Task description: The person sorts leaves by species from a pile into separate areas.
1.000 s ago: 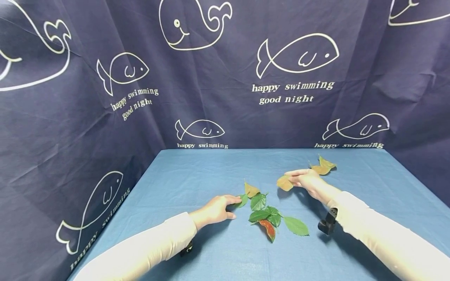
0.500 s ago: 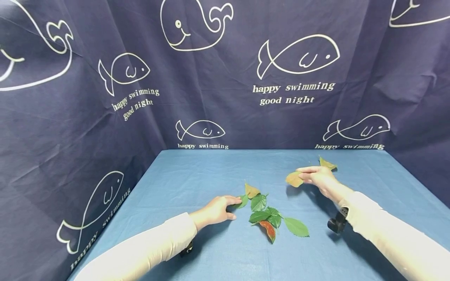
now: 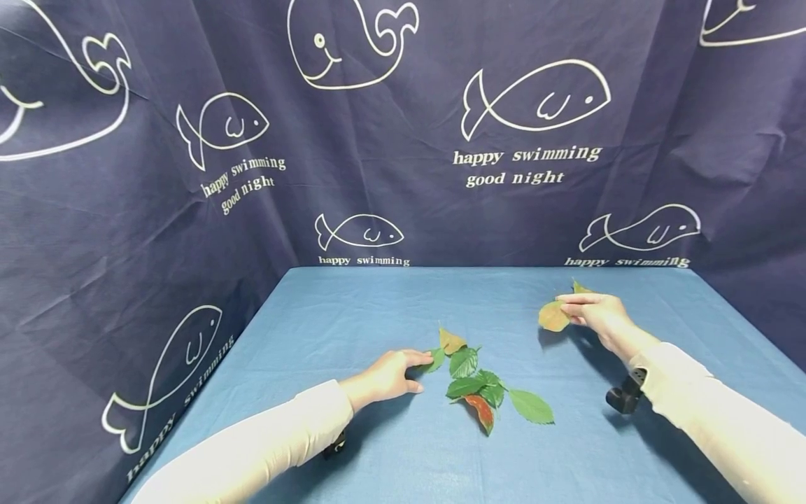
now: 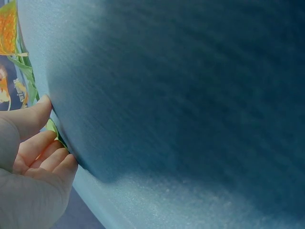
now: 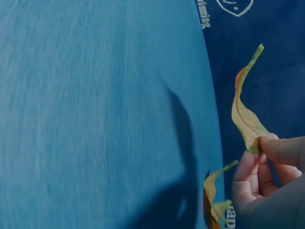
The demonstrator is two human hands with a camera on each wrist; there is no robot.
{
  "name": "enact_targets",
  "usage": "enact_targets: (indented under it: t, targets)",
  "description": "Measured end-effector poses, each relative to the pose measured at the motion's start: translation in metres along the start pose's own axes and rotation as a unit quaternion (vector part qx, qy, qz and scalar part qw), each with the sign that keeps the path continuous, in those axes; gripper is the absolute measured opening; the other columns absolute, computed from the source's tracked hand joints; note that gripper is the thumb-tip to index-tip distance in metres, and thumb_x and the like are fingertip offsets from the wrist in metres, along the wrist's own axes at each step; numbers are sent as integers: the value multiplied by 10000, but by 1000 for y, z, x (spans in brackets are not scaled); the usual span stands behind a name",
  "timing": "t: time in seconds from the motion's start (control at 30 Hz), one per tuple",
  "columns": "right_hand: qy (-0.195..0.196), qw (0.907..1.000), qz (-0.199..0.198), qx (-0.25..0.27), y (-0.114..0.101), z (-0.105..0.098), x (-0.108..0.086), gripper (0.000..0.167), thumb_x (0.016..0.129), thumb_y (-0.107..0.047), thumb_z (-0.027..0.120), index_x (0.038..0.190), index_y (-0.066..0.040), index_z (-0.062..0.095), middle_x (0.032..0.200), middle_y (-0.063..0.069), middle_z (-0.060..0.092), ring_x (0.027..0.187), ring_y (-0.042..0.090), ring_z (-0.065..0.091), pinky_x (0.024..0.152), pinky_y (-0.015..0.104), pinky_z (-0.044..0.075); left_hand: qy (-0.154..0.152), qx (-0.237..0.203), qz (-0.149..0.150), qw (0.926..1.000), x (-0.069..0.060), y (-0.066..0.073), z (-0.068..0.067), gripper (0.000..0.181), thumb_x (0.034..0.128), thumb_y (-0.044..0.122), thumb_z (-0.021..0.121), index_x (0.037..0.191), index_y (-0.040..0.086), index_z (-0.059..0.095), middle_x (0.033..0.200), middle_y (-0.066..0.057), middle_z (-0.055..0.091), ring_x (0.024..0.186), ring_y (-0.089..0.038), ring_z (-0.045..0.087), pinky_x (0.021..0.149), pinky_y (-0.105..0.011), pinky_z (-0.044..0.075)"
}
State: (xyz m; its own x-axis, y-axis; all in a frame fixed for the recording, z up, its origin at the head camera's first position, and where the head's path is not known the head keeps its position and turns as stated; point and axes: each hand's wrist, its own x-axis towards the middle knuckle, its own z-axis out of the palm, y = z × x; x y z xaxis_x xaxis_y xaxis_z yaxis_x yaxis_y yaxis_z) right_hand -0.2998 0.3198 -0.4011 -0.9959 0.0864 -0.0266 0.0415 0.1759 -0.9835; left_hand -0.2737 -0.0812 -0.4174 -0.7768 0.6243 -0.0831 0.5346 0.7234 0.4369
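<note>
My right hand (image 3: 602, 318) pinches a yellowish leaf (image 3: 554, 317) between thumb and fingers, held above the cloth. In the right wrist view, this curled leaf (image 5: 245, 114) sticks up from the fingertips and casts a shadow. Another yellow leaf (image 3: 580, 287) lies just behind that hand, partly hidden by it. My left hand (image 3: 383, 376) rests on the cloth, its fingertips touching a green leaf (image 3: 434, 360). The left wrist view shows the thumb apart from the fingers, with a bit of the green leaf (image 4: 51, 127) beside them.
Right of the left hand lie a brown-yellow leaf (image 3: 450, 341), several green leaves (image 3: 464, 362) and a red leaf (image 3: 481, 411). One green leaf (image 3: 532, 407) lies apart to their right. A blue cloth (image 3: 352, 301) covers the table; a dark printed curtain (image 3: 403, 154) hangs behind.
My right hand has moved right with the yellowish leaf, towards the yellow leaf at the back right, which it now partly covers. The left hand and the grouped leaves have stayed put.
</note>
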Motion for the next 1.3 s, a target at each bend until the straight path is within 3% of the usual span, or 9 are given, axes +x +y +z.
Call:
enact_targets:
  t: [0.2, 0.4, 0.73, 0.97, 1.1, 1.2, 1.3]
  targets:
    - [308, 9987, -47, 403, 3, -15, -2, 392, 897, -7, 642, 756, -362, 731, 770, -274, 656, 681, -88, 606, 645, 111, 536, 30, -15, -27, 10000, -1, 1, -2, 558, 860, 167, 737, 1384, 112, 554, 1446, -26, 520, 1362, -263, 443, 1129, -431, 370]
    - [671, 9959, 176, 587, 9, -29, -4, 441, 890, -1, 634, 698, -391, 710, 722, -263, 644, 639, -58, 601, 628, 121, 540, 47, 28, -26, 10000, -1, 0, -2, 557, 860, 171, 738, 1382, 109, 555, 1445, -28, 521, 1360, -262, 446, 1132, -433, 366]
    - [904, 9932, 662, 314, 19, -46, 1, 507, 898, -17, 600, 629, -440, 674, 639, -271, 629, 613, -56, 590, 605, 127, 524, 29, 18, -19, 10000, 1, 0, -4, 557, 861, 165, 735, 1384, 106, 552, 1448, -27, 518, 1362, -255, 444, 1129, -429, 371]
    - [881, 9925, 843, 100, 23, -54, 5, 462, 892, -10, 595, 665, -408, 655, 669, -278, 607, 632, -47, 574, 618, 150, 534, 10, 113, -5, 9999, 2, 1, -3, 561, 864, 181, 734, 1390, 121, 548, 1452, -10, 514, 1362, -250, 446, 1124, -417, 379]
    - [839, 9928, 856, -74, 23, -57, 8, 254, 882, -33, 617, 892, -269, 708, 692, -280, 605, 652, -54, 583, 636, 146, 536, 30, 78, -60, 9999, 2, 1, -4, 564, 867, 186, 731, 1396, 134, 543, 1459, 1, 505, 1370, -246, 436, 1125, -418, 379]
    - [891, 9922, 855, -196, 24, -57, 11, 219, 874, -44, 629, 1063, -139, 688, 688, -275, 604, 648, -55, 591, 632, 146, 537, 36, 100, -64, 9999, 2, 2, -4, 562, 869, 186, 730, 1397, 137, 543, 1459, 3, 506, 1369, -244, 437, 1126, -419, 378]
    - [1028, 9897, 965, -233, 26, -57, 14, 192, 861, -61, 660, 1025, -147, 712, 679, -266, 599, 634, -43, 599, 612, 154, 534, 31, 153, -26, 9999, 2, 2, -3, 558, 867, 185, 732, 1392, 132, 548, 1452, 0, 513, 1362, -247, 446, 1122, -416, 384]
